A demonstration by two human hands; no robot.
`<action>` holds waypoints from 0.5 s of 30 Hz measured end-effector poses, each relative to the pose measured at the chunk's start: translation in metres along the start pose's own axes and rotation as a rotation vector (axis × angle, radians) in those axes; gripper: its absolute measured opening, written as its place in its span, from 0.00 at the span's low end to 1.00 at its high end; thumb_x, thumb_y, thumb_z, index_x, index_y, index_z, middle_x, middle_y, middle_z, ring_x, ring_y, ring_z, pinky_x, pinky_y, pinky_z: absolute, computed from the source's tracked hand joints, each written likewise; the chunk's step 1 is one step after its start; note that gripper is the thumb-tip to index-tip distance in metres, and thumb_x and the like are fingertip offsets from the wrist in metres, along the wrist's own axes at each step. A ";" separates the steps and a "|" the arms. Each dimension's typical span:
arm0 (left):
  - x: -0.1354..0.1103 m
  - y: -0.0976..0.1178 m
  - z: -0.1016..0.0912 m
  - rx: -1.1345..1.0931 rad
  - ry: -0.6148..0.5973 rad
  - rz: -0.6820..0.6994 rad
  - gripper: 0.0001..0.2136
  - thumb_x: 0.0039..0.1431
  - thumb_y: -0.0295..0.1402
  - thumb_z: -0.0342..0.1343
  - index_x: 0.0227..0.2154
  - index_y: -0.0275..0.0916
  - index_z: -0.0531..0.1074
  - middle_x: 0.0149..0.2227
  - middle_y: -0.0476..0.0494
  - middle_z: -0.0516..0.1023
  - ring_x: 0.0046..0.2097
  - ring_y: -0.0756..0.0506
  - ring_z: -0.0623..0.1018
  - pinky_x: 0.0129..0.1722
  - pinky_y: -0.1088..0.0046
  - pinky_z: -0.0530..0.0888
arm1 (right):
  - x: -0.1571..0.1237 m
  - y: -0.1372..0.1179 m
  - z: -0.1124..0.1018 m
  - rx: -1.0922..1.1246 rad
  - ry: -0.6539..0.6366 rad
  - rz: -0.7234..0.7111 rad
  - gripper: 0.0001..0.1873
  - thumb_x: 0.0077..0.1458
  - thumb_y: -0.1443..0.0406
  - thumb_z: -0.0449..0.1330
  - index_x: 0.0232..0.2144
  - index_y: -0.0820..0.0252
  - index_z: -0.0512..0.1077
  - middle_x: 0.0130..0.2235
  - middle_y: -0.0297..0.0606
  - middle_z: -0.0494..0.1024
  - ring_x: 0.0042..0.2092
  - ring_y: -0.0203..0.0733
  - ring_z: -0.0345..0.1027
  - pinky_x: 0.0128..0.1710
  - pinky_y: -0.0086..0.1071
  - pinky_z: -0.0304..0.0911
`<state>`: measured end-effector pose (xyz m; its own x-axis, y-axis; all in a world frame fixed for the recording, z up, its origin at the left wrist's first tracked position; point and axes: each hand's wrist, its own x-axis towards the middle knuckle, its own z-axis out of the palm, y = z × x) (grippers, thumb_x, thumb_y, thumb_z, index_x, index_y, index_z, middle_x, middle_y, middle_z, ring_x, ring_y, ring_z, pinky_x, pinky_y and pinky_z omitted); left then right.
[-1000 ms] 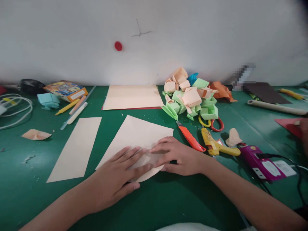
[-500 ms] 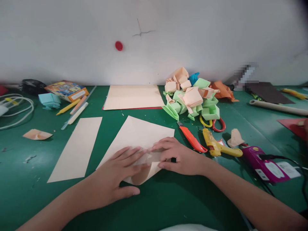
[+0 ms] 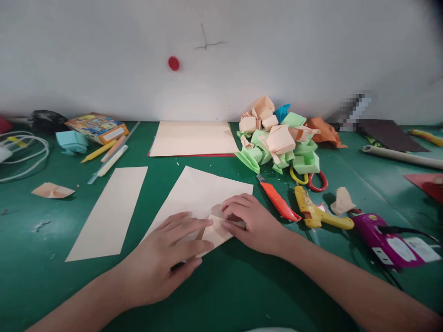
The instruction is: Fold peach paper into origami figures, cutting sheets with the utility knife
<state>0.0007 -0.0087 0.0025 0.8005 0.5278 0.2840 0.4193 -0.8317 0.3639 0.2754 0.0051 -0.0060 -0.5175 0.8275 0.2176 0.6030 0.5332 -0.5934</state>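
A peach paper sheet (image 3: 199, 193) lies on the green table (image 3: 242, 286) in front of me, its near corner folded up and over. My left hand (image 3: 171, 251) lies flat on the sheet's near left part, fingers stretched out and pressing it down. My right hand (image 3: 247, 221) has its fingers curled over the folded corner, pinching the flap against the sheet. The fold line runs between the two hands.
A peach strip (image 3: 110, 210) lies to the left, a larger peach sheet (image 3: 194, 137) behind. Folded paper shapes (image 3: 280, 140) are piled at back right. An orange cutter (image 3: 278, 202), scissors (image 3: 309, 180), yellow glue gun (image 3: 318, 212) and purple device (image 3: 384, 242) lie right.
The sheet's near corner has been lifted and folded over toward the middle. My right hand moved up onto the flap; my left hand stayed pressing the sheet.
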 end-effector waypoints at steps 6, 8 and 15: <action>0.001 -0.002 0.004 0.104 -0.043 0.119 0.16 0.69 0.24 0.50 0.54 0.44 0.73 0.59 0.45 0.76 0.59 0.43 0.75 0.66 0.55 0.67 | 0.002 0.001 -0.003 0.023 -0.010 0.041 0.12 0.65 0.64 0.59 0.50 0.56 0.72 0.50 0.41 0.77 0.52 0.48 0.66 0.55 0.46 0.60; 0.001 -0.005 0.005 0.109 -0.042 0.121 0.17 0.69 0.23 0.49 0.55 0.43 0.72 0.59 0.44 0.77 0.59 0.44 0.75 0.65 0.56 0.68 | 0.001 0.001 -0.007 0.011 -0.065 -0.007 0.15 0.67 0.62 0.57 0.54 0.55 0.72 0.53 0.43 0.75 0.54 0.49 0.64 0.57 0.47 0.58; 0.001 -0.006 0.005 0.103 -0.017 0.121 0.19 0.67 0.23 0.50 0.58 0.43 0.72 0.57 0.42 0.78 0.57 0.43 0.77 0.65 0.56 0.68 | -0.002 0.003 -0.011 -0.103 -0.169 -0.106 0.19 0.70 0.58 0.53 0.58 0.51 0.73 0.56 0.45 0.71 0.57 0.52 0.60 0.57 0.50 0.56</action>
<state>0.0014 -0.0041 -0.0038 0.8548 0.4203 0.3044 0.3603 -0.9028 0.2347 0.2850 0.0069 0.0003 -0.6709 0.7289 0.1362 0.5941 0.6383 -0.4894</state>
